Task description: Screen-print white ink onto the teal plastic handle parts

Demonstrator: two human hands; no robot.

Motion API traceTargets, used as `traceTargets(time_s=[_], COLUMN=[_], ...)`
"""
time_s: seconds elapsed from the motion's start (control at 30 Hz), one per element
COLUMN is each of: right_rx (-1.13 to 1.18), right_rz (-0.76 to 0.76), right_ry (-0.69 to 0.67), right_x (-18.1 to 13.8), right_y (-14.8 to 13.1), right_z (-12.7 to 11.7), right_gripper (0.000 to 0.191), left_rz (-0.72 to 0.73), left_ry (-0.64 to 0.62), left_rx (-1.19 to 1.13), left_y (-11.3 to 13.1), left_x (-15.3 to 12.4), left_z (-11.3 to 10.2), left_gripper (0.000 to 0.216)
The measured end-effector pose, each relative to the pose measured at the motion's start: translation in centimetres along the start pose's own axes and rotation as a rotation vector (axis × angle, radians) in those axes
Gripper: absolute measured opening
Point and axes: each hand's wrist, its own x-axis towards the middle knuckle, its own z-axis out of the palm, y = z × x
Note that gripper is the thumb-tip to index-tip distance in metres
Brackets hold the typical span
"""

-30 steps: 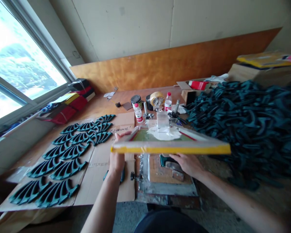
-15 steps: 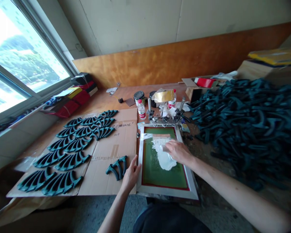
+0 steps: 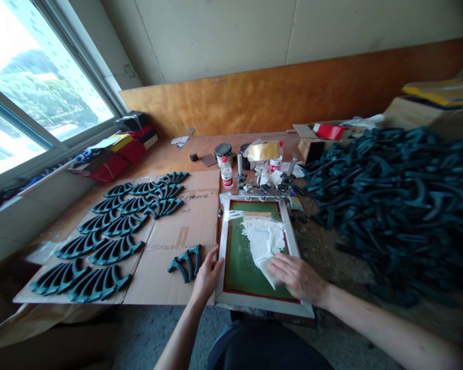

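My left hand (image 3: 206, 275) lies flat with fingers spread on the left rail of a silver-framed printing screen (image 3: 224, 241), steadying it on the table (image 3: 324, 252). My right hand (image 3: 299, 277) rests on the green mesh near the frame's near right corner, fingers together and pressing down on a squeegee that I can barely see beneath my palm. A smear of white ink (image 3: 264, 239) stretches away from this hand toward the far end of the screen.

I judge this to be the end of a print stroke: the ink has been drawn across the mesh toward me. The next move probably calls for lifting the frame on its far hinge clamps (image 3: 264, 187), without smudging what lies below.

Just left of my left hand, a single dark teal curved part (image 3: 185, 262) lies on a cardboard sheet (image 3: 173, 241). Further left, rows of matching parts (image 3: 111, 234) lie spread out. Beyond my right hand a large heap of the same parts (image 3: 401, 195) runs off the right edge.

Whatever sits under the screen is hidden. The squeegee's shape is unclear, and bottle labels beyond the frame are too small to read.
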Motion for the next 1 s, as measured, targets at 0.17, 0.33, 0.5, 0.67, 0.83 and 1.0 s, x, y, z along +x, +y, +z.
traceTargets(time_s=[0.17, 0.33, 0.5, 0.67, 0.83, 1.0], right_rx=[0.103, -0.087, -0.063, 0.035, 0.019, 0.189], right_rz=[0.35, 0.685, 0.907, 0.748, 0.914, 0.673], right_ry=[-0.061, 0.01, 0.266, -0.133, -0.186, 0.052], right_x=[5.0, 9.2, 3.2, -1.8, 0.0, 3.5], right_y=[3.6, 9.1, 11.8, 7.0, 1.4, -4.0], right_z=[-2.3, -7.2, -7.4, 0.4, 2.4, 1.1], right_gripper=[0.04, 0.05, 0.037, 0.029, 0.013, 0.015], left_rz=[-0.02, -0.005, 0.279, 0.493, 0.288, -0.337], left_ry=[-0.041, -0.018, 0.129, 0.138, 0.182, -0.21], left_rx=[-0.062, -0.195, -0.4, -0.526, -0.584, -0.567], left_y=[2.1, 8.3, 16.0, 22.1, 17.1, 7.1], left_x=[-0.7, -2.3, -1.1, 1.6, -0.7, -5.3], left_z=[-0.9, -2.8, -2.8, -1.3, 3.5, 9.2], left_gripper=[0.075, 0.073, 0.06, 0.052, 0.055, 0.064])
